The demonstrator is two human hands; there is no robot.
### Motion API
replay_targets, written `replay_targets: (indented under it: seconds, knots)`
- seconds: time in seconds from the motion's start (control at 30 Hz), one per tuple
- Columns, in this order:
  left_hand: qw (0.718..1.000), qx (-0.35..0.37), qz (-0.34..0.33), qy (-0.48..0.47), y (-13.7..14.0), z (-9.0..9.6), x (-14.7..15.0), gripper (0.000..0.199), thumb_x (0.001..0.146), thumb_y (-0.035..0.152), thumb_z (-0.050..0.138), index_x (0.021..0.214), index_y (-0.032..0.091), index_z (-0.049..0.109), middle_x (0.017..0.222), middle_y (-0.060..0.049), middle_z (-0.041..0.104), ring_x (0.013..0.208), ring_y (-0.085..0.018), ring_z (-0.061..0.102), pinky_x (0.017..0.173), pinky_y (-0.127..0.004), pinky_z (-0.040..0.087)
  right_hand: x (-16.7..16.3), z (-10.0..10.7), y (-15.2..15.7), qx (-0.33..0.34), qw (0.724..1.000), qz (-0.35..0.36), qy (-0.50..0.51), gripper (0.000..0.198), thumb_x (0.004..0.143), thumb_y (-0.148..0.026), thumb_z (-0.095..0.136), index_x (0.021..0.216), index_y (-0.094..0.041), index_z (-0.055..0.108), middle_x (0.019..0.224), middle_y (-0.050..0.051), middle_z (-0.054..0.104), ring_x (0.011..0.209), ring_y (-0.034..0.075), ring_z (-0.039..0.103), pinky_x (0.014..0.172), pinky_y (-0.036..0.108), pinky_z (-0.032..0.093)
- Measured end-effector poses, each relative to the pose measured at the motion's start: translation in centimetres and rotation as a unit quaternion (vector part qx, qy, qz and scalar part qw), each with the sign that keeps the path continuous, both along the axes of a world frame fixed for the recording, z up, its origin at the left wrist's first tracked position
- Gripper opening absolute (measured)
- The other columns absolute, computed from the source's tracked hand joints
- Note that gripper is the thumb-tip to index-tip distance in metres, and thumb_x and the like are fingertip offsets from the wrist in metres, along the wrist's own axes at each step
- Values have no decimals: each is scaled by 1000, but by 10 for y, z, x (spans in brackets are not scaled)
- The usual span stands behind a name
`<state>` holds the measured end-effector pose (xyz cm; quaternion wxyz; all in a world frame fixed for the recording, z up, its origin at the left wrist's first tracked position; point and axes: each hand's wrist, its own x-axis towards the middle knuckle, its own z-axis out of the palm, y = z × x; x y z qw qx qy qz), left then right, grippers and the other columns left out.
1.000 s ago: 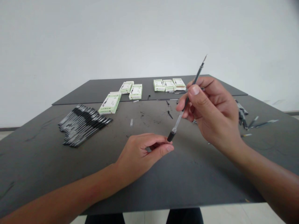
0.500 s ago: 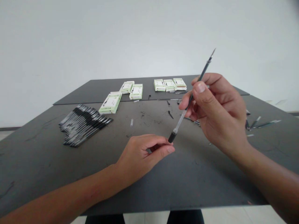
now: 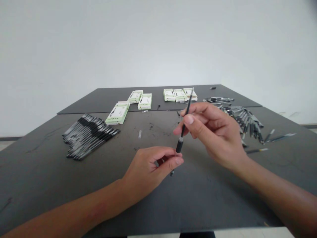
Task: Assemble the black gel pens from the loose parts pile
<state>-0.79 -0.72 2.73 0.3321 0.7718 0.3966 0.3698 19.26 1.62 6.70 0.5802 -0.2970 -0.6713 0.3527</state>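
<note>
My left hand [image 3: 156, 168] pinches a pen barrel by its black grip [image 3: 179, 146]; the barrel's end pokes out below the fingers. My right hand [image 3: 210, 129] holds a thin dark pen refill [image 3: 188, 107] between thumb and fingers, with its tip upward. The refill's lower part is inside the barrel's open end. To the left, a row of clear pens with black grips [image 3: 90, 135] lies side by side on the table.
A jumbled heap of pen parts [image 3: 249, 122] lies to the right, with loose refills [image 3: 282, 137] beside it. White-green boxes [image 3: 118, 113] stand at the back left, and more boxes [image 3: 169, 95] at the back centre. A small clear strip [image 3: 140, 134] lies mid-table [image 3: 104, 175].
My right hand has moved down and to the left, sliding the refill deeper into the barrel. My left hand has barely moved. The heap at right is now uncovered.
</note>
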Motion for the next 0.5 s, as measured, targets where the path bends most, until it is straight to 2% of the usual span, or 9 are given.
replay_targets:
  seconds: [0.1,0.2,0.27,0.37,0.5]
  knots:
    - [1000,-7,1,-3,0,-1,0,11,98,27,75,101,24,85,82,5,84,68,-10,74,63,-18,49,8,-3,6,13,999,4,-33,23,99,-45,74,111,-26,79,94,3,84,81,21,79,71,36,60]
    - [1000,-7,-4,0,0,-4,0,11,98,28,75,99,23,85,83,4,84,69,-11,74,64,-19,49,22,-4,21,35,998,-44,-15,33,102,-53,65,115,-27,82,106,7,84,84,23,79,62,36,54]
    - [1000,-7,-9,-1,-1,-6,0,12,98,29,75,100,22,85,84,3,84,70,-11,73,65,-19,48,34,-3,37,42,993,-107,3,42,104,-58,58,110,-25,83,110,10,84,81,24,77,57,36,49]
    - [1000,-2,-20,-3,-2,-10,0,16,99,32,75,101,20,85,83,1,82,69,-12,72,64,-20,47,54,-4,61,41,974,-223,11,53,105,-61,51,97,-20,83,101,13,84,75,24,75,55,36,44]
    - [1000,7,-30,-1,-3,-12,0,21,102,35,72,99,18,84,81,0,79,71,-12,71,65,-21,45,86,-11,85,56,936,-346,-22,57,105,-60,51,74,-19,76,96,15,83,86,26,76,58,35,45]
